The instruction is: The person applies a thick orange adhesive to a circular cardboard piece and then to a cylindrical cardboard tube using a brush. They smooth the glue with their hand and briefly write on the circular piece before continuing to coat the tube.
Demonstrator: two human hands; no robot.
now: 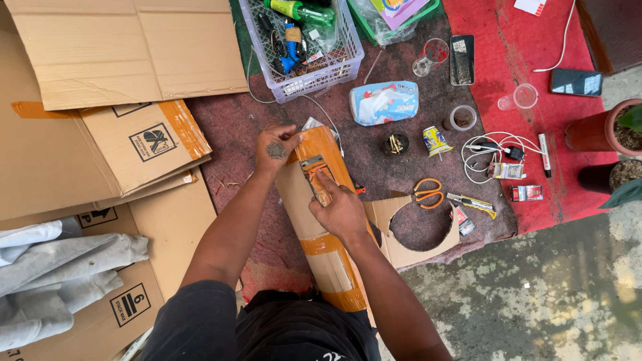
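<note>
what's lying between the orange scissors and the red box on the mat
In the head view, a yellow utility knife lies between the orange-handled scissors and the small red box.

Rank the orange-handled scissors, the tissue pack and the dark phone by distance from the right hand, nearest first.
From the right hand:
1. Orange-handled scissors, just to its right on the mat.
2. Tissue pack, farther up, beside the basket.
3. Dark phone, far right on the red cloth.
</note>
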